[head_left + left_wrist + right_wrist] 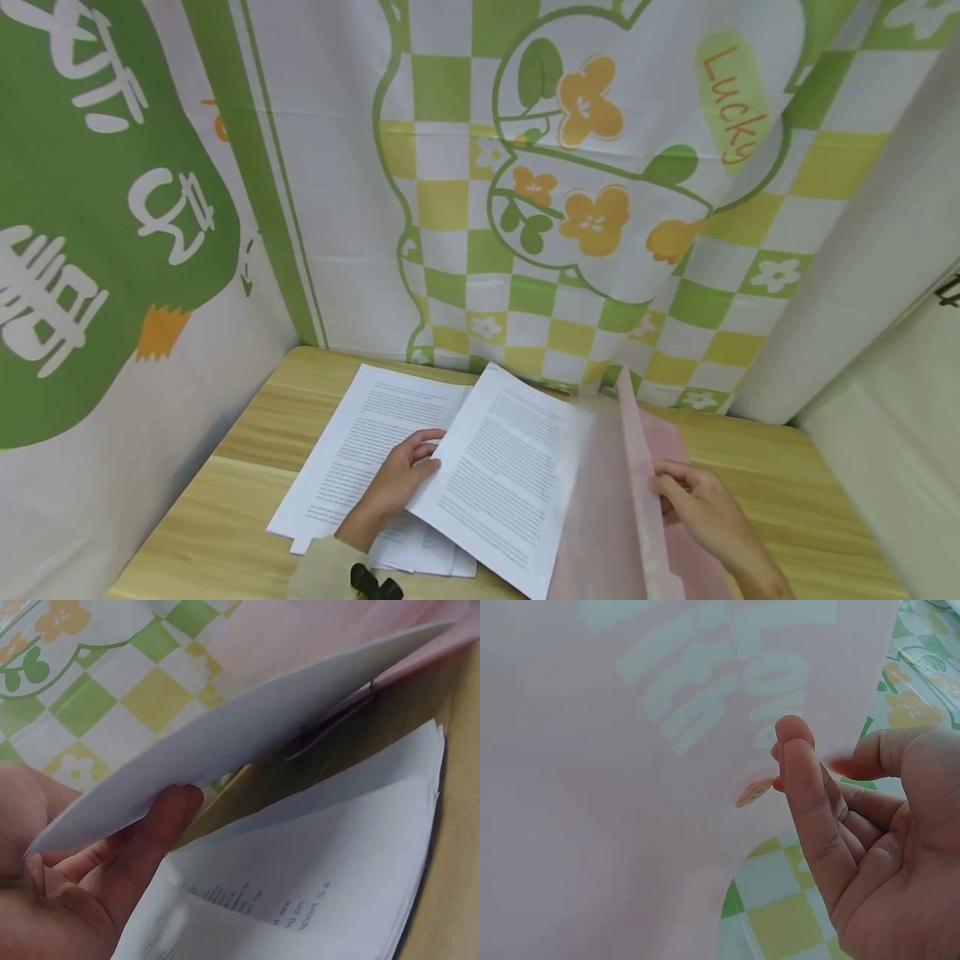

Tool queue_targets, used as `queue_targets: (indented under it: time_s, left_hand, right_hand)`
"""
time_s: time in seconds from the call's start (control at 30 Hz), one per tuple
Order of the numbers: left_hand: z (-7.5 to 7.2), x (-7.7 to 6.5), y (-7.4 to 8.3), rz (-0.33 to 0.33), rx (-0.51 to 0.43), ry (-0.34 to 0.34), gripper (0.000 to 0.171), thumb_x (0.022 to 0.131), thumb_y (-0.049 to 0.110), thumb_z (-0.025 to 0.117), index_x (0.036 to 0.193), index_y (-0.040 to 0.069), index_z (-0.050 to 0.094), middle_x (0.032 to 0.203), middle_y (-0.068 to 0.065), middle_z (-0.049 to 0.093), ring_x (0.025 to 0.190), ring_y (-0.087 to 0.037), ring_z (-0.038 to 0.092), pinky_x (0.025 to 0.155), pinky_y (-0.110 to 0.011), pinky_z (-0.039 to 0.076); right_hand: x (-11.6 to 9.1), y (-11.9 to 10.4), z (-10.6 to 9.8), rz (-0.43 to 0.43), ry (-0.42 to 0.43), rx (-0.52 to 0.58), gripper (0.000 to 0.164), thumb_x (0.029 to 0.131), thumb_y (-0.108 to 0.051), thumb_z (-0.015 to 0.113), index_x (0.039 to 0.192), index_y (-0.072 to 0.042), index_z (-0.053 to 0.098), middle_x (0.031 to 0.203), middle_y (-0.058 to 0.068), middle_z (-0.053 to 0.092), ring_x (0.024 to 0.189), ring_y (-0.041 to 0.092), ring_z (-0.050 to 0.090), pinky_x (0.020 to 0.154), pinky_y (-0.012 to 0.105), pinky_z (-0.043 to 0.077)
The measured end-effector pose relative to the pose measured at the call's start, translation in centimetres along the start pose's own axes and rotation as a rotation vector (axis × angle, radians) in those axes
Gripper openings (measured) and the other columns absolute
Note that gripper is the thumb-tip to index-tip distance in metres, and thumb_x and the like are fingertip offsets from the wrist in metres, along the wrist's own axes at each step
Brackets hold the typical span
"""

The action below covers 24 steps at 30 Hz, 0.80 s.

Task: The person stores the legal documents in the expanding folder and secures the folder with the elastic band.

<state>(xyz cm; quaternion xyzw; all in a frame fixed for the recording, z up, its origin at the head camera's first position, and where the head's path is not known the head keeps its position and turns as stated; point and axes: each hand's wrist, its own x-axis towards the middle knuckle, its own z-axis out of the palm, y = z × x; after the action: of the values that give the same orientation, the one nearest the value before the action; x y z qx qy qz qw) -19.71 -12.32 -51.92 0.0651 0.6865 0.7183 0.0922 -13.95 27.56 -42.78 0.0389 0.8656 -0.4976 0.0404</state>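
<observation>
My left hand grips the left edge of a printed paper stack, tilted up off the table. In the left wrist view, fingertips lie against the underside of this paper. Its right edge overlaps the translucent pink plastic folder, which is spread open. At the right, my right hand pinches the raised flap of the folder by its edge. The right wrist view shows white lettering on the folder and a small round tab beside the fingertips.
More printed sheets lie loosely stacked on the wooden table, beneath and left of the held paper. A patterned green, yellow and white curtain hangs at the table's back edge, with cloth walls on both sides.
</observation>
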Motion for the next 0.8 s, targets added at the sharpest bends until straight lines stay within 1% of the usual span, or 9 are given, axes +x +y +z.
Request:
queue_targets:
  time_s: [0.17, 0.3, 0.4, 0.5, 0.6, 0.7, 0.8]
  left_hand:
    - [0.4, -0.4, 0.0, -0.035, -0.075, -0.048, 0.047, 0.098, -0.002, 0.057, 0.144, -0.005, 0.047, 0.124, -0.02, 0.066, 0.093, -0.022, 0.067, 0.072, -0.031, 0.055]
    - [0.9, -0.7, -0.2, -0.063, -0.149, -0.076, 0.047, 0.097, -0.003, 0.058, 0.142, -0.005, 0.046, 0.122, -0.018, 0.066, 0.096, -0.022, 0.067, 0.075, -0.032, 0.056]
    - [1.2, -0.9, -0.3, -0.087, -0.181, -0.103, 0.048, 0.095, -0.003, 0.058, 0.141, -0.005, 0.044, 0.119, -0.016, 0.066, 0.096, -0.023, 0.067, 0.075, -0.033, 0.056]
    - [1.6, -1.0, -0.6, -0.113, -0.18, -0.126, 0.046, 0.094, -0.002, 0.058, 0.138, -0.004, 0.043, 0.115, -0.014, 0.066, 0.094, -0.024, 0.067, 0.073, -0.033, 0.055]
    - [1.9, -1.0, -0.7, -0.148, -0.152, -0.152, 0.044, 0.094, 0.0, 0.058, 0.135, -0.002, 0.042, 0.113, -0.013, 0.067, 0.093, -0.025, 0.068, 0.072, -0.034, 0.055]
    - [2.2, -1.1, -0.9, -0.184, -0.105, -0.189, 0.045, 0.096, 0.004, 0.057, 0.136, -0.003, 0.038, 0.111, -0.015, 0.067, 0.092, -0.026, 0.07, 0.071, -0.034, 0.056]
    - [2.4, -1.3, -1.0, -0.207, -0.03, -0.211, 0.051, 0.099, 0.008, 0.055, 0.143, -0.005, 0.034, 0.106, -0.016, 0.066, 0.087, -0.026, 0.07, 0.067, -0.033, 0.056]
  right_hand:
    - [0.1, 0.0, 0.1, 0.02, 0.005, 0.019, 0.031, 0.101, -0.011, 0.059, 0.123, 0.01, 0.067, 0.087, 0.008, 0.066, 0.072, 0.017, 0.065, 0.069, 0.031, 0.058]
    - [0.2, 0.0, 0.2, 0.018, 0.003, 0.023, 0.032, 0.102, -0.011, 0.059, 0.124, 0.01, 0.066, 0.086, 0.008, 0.067, 0.072, 0.017, 0.065, 0.069, 0.03, 0.058]
    - [0.1, -0.1, 0.2, 0.011, 0.007, 0.027, 0.031, 0.101, -0.011, 0.059, 0.123, 0.01, 0.067, 0.086, 0.009, 0.067, 0.071, 0.016, 0.065, 0.068, 0.03, 0.058]
    - [0.1, -0.1, 0.3, 0.008, 0.011, 0.029, 0.031, 0.101, -0.01, 0.059, 0.123, 0.011, 0.066, 0.086, 0.009, 0.067, 0.072, 0.016, 0.065, 0.068, 0.03, 0.058]
    - [0.1, -0.1, 0.3, 0.004, 0.009, 0.03, 0.031, 0.101, -0.01, 0.059, 0.123, 0.011, 0.066, 0.086, 0.009, 0.067, 0.072, 0.016, 0.065, 0.068, 0.031, 0.058]
    - [0.1, 0.0, 0.3, -0.001, 0.009, 0.035, 0.031, 0.101, -0.01, 0.059, 0.123, 0.012, 0.066, 0.086, 0.009, 0.066, 0.071, 0.017, 0.065, 0.068, 0.031, 0.058]
    - [0.1, 0.0, 0.3, -0.006, 0.012, 0.04, 0.031, 0.101, -0.009, 0.059, 0.123, 0.012, 0.066, 0.087, 0.009, 0.064, 0.071, 0.017, 0.064, 0.068, 0.031, 0.059]
